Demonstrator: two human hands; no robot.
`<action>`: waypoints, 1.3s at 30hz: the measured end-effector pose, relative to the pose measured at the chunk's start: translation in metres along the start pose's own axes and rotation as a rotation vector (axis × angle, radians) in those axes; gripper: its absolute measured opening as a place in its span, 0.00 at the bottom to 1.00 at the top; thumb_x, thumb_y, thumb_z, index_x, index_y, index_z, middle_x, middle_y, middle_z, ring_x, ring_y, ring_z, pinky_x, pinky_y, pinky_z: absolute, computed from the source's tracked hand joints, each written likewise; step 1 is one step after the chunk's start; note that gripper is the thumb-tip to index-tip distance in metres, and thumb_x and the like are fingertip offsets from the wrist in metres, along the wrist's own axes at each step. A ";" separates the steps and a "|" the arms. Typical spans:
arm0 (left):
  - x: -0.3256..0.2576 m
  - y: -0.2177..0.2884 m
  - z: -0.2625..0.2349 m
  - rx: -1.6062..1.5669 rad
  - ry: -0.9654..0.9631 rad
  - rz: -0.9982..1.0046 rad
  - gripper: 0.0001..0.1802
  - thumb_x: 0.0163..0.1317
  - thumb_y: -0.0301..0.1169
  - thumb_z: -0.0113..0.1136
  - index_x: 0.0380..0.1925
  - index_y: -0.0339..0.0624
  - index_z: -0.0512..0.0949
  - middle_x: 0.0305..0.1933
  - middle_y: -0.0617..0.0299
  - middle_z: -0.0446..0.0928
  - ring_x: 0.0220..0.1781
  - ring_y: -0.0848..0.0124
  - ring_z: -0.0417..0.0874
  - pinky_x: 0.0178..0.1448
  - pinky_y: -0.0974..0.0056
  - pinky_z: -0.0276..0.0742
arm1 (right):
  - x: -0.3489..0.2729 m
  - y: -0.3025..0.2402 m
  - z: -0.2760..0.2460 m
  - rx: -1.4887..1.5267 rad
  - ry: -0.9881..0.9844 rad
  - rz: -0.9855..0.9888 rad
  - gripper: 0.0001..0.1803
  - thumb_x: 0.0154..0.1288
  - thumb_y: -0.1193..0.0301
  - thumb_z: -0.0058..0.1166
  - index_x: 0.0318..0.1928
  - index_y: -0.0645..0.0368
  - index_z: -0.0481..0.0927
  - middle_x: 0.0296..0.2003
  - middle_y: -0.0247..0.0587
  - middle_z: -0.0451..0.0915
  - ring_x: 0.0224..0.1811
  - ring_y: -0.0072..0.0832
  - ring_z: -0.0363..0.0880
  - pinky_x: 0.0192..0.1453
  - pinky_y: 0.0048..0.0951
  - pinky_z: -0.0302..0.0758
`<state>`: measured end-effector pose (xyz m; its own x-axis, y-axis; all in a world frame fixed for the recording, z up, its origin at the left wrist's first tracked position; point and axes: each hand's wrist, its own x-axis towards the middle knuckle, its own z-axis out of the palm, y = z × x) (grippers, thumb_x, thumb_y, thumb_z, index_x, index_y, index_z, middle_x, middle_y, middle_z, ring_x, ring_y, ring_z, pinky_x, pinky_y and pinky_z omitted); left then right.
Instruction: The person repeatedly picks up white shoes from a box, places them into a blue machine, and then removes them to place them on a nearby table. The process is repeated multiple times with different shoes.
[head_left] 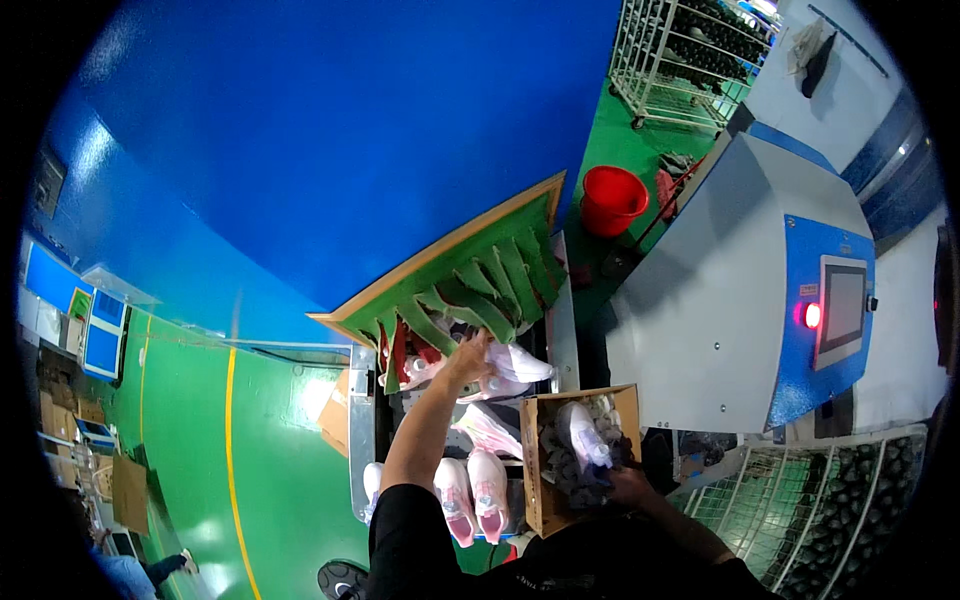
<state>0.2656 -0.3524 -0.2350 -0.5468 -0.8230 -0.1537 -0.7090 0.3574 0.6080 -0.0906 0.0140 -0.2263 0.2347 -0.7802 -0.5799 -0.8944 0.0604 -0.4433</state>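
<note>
My left hand (468, 358) reaches to the front of the machine's green strip curtain (478, 290). Its fingers are closed at the collar of a white shoe (520, 364) on the conveyor, partly hiding it. To the right, my right hand (630, 487) is at the near side of a cardboard box (537, 480), closed on the lavender collar end of a white shoe (580, 430). That shoe lies over grey pieces in the box. Between my arms rest a pink-and-white shoe (487, 432) and a pair of white shoes with pink linings (488, 490).
A large blue machine housing (350, 130) rises ahead. On the right stand a grey control cabinet (700, 300) with a lit red button and screen, and a wire rack (800, 510) of dark items. A red bucket (613, 200) sits on the green floor beyond.
</note>
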 end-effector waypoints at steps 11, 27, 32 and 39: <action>-0.117 0.119 -0.072 0.287 0.609 -0.150 0.22 0.51 0.35 0.75 0.45 0.47 0.76 0.40 0.58 0.85 0.46 0.52 0.84 0.60 0.49 0.72 | -0.047 -0.059 -0.067 0.233 0.526 -0.098 0.18 0.60 0.59 0.70 0.45 0.57 0.86 0.53 0.51 0.81 0.52 0.51 0.82 0.54 0.46 0.79; -0.348 0.431 0.069 -0.219 -0.015 -0.237 0.38 0.58 0.32 0.67 0.70 0.53 0.66 0.50 0.40 0.79 0.49 0.41 0.83 0.52 0.45 0.81 | -0.185 -0.102 -0.145 -0.128 0.182 -0.657 0.20 0.51 0.56 0.69 0.41 0.55 0.85 0.35 0.44 0.81 0.40 0.44 0.83 0.43 0.45 0.79; -0.376 0.472 0.103 -0.123 -0.079 -0.372 0.37 0.58 0.60 0.68 0.55 0.41 0.82 0.47 0.39 0.80 0.48 0.42 0.84 0.53 0.45 0.80 | -0.211 -0.079 -0.143 -0.090 -0.147 -0.848 0.22 0.57 0.55 0.68 0.47 0.55 0.85 0.36 0.45 0.83 0.42 0.47 0.84 0.45 0.47 0.80; -0.452 0.512 0.190 -0.283 0.218 -0.703 0.38 0.58 0.60 0.69 0.54 0.37 0.81 0.47 0.40 0.80 0.49 0.45 0.83 0.54 0.49 0.79 | -0.232 -0.034 -0.113 0.348 -0.380 -0.714 0.17 0.65 0.63 0.63 0.50 0.60 0.85 0.44 0.53 0.85 0.43 0.45 0.86 0.48 0.38 0.80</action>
<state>0.0656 0.2866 -0.0023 0.1081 -0.8928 -0.4372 -0.6996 -0.3808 0.6047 -0.1581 0.1225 0.0006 0.8599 -0.4479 -0.2449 -0.3328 -0.1279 -0.9343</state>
